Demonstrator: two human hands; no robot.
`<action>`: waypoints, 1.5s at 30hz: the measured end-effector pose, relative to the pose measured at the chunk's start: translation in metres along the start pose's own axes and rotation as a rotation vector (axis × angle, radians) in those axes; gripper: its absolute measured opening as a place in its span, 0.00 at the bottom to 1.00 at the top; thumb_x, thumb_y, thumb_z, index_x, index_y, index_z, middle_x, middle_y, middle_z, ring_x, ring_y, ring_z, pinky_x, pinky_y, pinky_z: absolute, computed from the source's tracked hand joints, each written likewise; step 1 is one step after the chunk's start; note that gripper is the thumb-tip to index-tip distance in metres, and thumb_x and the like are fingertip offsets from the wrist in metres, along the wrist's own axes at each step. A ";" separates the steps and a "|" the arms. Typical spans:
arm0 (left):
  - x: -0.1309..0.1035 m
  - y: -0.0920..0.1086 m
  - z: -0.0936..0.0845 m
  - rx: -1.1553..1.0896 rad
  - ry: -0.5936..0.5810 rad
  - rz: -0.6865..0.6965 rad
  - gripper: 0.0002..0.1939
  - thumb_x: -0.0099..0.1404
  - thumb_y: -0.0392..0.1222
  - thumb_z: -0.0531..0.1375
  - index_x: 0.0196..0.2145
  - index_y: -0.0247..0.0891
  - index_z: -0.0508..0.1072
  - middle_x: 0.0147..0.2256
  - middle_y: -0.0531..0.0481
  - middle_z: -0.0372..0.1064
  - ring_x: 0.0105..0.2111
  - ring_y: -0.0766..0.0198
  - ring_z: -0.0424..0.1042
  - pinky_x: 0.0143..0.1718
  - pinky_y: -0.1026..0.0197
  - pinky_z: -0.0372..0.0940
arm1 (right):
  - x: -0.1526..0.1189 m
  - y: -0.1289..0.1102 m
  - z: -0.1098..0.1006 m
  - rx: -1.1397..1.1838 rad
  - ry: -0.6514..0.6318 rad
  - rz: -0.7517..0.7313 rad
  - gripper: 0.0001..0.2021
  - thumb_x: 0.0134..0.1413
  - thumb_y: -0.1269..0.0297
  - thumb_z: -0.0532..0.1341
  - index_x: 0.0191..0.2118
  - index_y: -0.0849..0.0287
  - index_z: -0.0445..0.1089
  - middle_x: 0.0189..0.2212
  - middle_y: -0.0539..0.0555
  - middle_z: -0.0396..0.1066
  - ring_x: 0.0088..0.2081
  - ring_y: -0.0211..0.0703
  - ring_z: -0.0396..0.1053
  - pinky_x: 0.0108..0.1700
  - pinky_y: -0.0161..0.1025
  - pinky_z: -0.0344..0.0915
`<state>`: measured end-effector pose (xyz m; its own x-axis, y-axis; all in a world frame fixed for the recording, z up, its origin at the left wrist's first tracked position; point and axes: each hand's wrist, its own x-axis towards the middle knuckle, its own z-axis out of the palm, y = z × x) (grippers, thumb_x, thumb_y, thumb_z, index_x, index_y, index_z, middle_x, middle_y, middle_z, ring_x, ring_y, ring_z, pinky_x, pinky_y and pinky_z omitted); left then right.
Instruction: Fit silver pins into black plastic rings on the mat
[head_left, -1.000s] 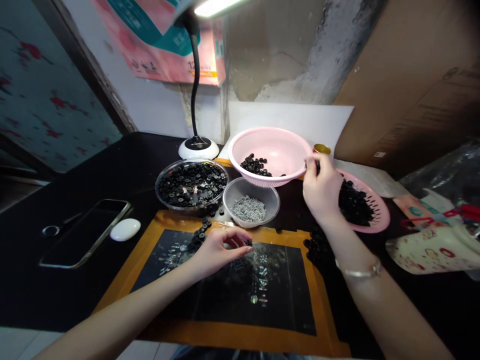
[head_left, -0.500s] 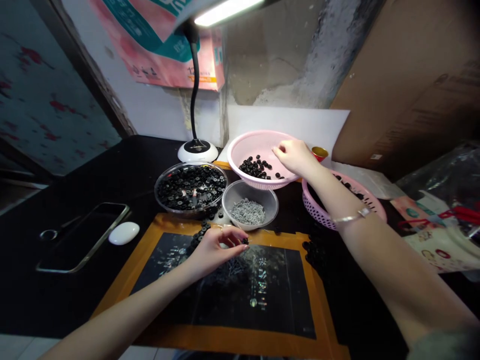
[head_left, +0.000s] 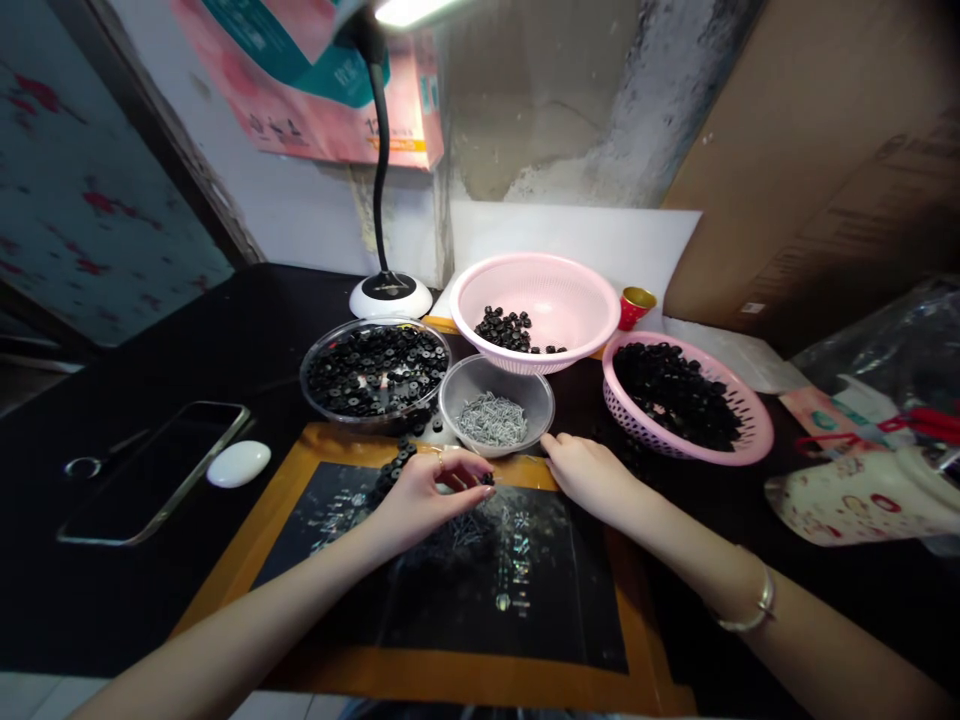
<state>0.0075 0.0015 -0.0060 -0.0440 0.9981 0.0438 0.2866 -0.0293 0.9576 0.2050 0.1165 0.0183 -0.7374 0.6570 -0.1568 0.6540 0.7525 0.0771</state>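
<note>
My left hand (head_left: 442, 490) is over the taped black mat (head_left: 555, 590), thumb and fingers closed on a small black part (head_left: 488, 479). Just right of the clear bowl of screws (head_left: 491, 420), my right hand (head_left: 581, 470) is low by the mat's top edge, fingers together; what it pinches, if anything, is hidden. Loose screws (head_left: 469, 530) and black parts lie below and beside my left hand. Behind the bowl, a pink basket (head_left: 577, 300) holds some black parts. Black washers fill a clear round tray (head_left: 375, 370) on the left.
At right stand a pink basket (head_left: 622, 400) full of black parts, a red cup (head_left: 634, 308) and a patterned tumbler (head_left: 847, 500). On the left lie a phone (head_left: 157, 475), a white oval object (head_left: 238, 464) and scissors (head_left: 84, 466). A lamp (head_left: 390, 296) stands behind.
My right hand has come from over the rear pink basket down to beside the screw bowl. My left hand has hardly moved. The view has shifted slightly.
</note>
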 end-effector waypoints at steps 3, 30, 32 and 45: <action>0.001 0.000 0.000 -0.003 0.001 0.001 0.12 0.56 0.40 0.64 0.37 0.30 0.75 0.34 0.44 0.75 0.30 0.65 0.72 0.33 0.64 0.69 | -0.002 0.012 -0.028 0.016 0.059 0.023 0.05 0.58 0.68 0.55 0.36 0.60 0.68 0.30 0.57 0.74 0.32 0.47 0.73 0.32 0.37 0.62; 0.005 -0.007 -0.001 0.070 -0.010 -0.040 0.13 0.57 0.45 0.63 0.37 0.35 0.74 0.33 0.48 0.76 0.29 0.64 0.74 0.33 0.65 0.69 | -0.106 0.068 0.018 0.487 0.584 0.047 0.13 0.58 0.64 0.57 0.49 0.55 0.65 0.47 0.58 0.67 0.52 0.48 0.63 0.56 0.48 0.59; 0.006 -0.007 -0.001 0.070 -0.006 -0.051 0.13 0.57 0.46 0.63 0.37 0.35 0.74 0.33 0.48 0.76 0.29 0.64 0.74 0.32 0.65 0.69 | -0.121 0.070 0.044 0.474 0.491 0.120 0.20 0.57 0.60 0.58 0.55 0.54 0.59 0.55 0.60 0.60 0.58 0.52 0.57 0.59 0.53 0.56; 0.004 -0.003 -0.001 0.056 0.023 -0.024 0.12 0.57 0.44 0.63 0.37 0.34 0.75 0.33 0.48 0.76 0.27 0.67 0.73 0.30 0.67 0.69 | -0.064 0.045 0.069 0.443 0.277 0.084 0.33 0.59 0.51 0.52 0.66 0.54 0.40 0.67 0.60 0.35 0.67 0.52 0.31 0.63 0.58 0.46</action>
<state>0.0059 0.0052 -0.0088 -0.0735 0.9969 0.0279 0.3381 -0.0014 0.9411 0.2935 0.1049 -0.0358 -0.6568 0.7470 0.1025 0.6775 0.6444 -0.3546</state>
